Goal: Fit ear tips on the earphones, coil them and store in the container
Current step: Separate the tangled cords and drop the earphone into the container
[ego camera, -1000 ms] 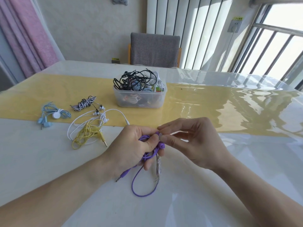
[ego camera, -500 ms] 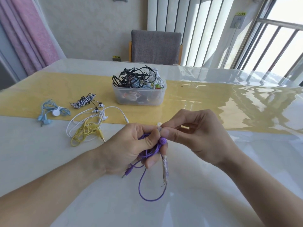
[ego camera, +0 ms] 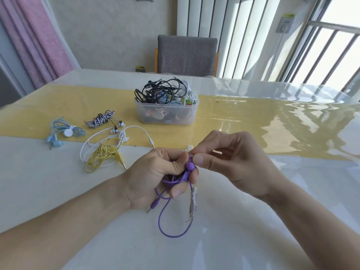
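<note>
Nearest the camera, a loop of the purple earphones [ego camera: 176,201] cable hangs below the hands and reaches the tabletop [ego camera: 58,191], with the jack plug dangling beside it. A frayed, pale strip hangs alongside the cable; its nature cannot be determined.

The left hand [ego camera: 155,178] is curled around the bunched purple cable, thumb and forefinger pinching the cable just under the two earbuds. This grip presents the earbuds upward and keeps the slack clear of the work. The right hand [ego camera: 233,162] pinches at the upper earbud with thumb and forefinger, the other fingers bent. A small white ear tip [ego camera: 190,147] shows just above that pinch, so the step in hand is judged to be seating a tip on the earbud nozzle. Whether the tip is fully seated cannot be told.

Farther left lie the yellow earphones [ego camera: 103,156], tangled over a white set [ego camera: 116,133]. Beyond them rest a blue set [ego camera: 62,131] and a coiled black-and-white set [ego camera: 101,119].

Farthest, the clear container [ego camera: 166,114] stands on the yellow runner, well apart from the hands and already heaped with cables.
</note>
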`<state>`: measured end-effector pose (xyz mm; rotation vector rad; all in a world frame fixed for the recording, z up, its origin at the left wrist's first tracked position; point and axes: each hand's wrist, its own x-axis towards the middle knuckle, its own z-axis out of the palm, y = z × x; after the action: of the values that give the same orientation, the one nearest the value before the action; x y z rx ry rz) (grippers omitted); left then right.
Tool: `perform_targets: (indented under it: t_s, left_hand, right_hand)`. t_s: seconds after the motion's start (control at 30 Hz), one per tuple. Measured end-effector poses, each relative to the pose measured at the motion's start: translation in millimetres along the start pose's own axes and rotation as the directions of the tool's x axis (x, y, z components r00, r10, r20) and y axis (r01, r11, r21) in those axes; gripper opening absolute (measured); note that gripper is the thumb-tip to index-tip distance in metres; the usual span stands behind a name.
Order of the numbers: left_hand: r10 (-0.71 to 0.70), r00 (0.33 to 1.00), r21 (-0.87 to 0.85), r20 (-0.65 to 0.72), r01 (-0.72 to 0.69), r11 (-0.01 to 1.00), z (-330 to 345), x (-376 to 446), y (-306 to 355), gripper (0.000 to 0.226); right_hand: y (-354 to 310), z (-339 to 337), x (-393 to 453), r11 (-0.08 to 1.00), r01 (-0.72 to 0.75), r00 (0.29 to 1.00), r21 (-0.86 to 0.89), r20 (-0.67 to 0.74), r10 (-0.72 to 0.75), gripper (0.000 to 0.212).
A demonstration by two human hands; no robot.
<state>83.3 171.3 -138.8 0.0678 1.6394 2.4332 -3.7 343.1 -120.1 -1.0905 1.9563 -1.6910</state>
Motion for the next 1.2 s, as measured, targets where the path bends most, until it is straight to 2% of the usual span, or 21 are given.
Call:
perform_targets:
  t_s: [0.3, 0.53, 0.7, 0.8, 0.87, 1.03, 1.2]
  left_hand:
    - [0.036, 0.999, -0.027, -0.025, -0.036, 0.999, 0.0, -0.7, 0.4, 0.031]
    - [0.070, 0.996, 0.082, -0.050, -0.066, 0.994, 0.6, -0.7, -1.9, 0.027]
    - [0.066, 0.987, 0.104, -0.147, -0.051, 0.993, 4.2, 0.7, 1.9, 0.028]
    - [0.067, 0.976, 0.046, -0.209, -0.059, 0.997, 5.0, 3.1, 5.1, 0.023]
    - [0.075, 0.969, 0.037, -0.234, -0.068, 0.997, 5.3, 3.5, 5.4, 0.021]
    - [0.080, 0.968, 0.033, -0.239, -0.074, 0.997, 5.1, 5.3, 2.6, 0.029]
    - [0.116, 0.959, 0.043, -0.257, -0.109, 0.993, 0.6, 4.8, 1.6, 0.025]
  right_hand:
    - [1.5, 6.1, 1.1, 1.000, -0.013, 0.998, 0.021, -0.067, 0.014, 0.005]
    - [3.6, 6.4, 1.8, 1.000, -0.008, 0.995, -0.014, -0.101, 0.007, 0.010]
    - [5.3, 8.3, 2.5, 0.996, 0.008, 0.992, -0.087, -0.124, -0.019, 0.013]
    - [5.9, 7.8, 2.3, 0.980, 0.114, 0.984, -0.161, -0.115, -0.134, 0.008]
    - [8.1, 6.4, 2.1, 0.956, 0.169, 0.977, -0.239, -0.089, -0.195, 0.017]
    - [11.8, 5.0, 3.6, 0.930, 0.167, 0.968, -0.327, -0.123, -0.218, 0.015]
    - [8.8, 3.1, 2.8, 0.900, 0.173, 0.959, -0.401, -0.138, -0.246, 0.015]
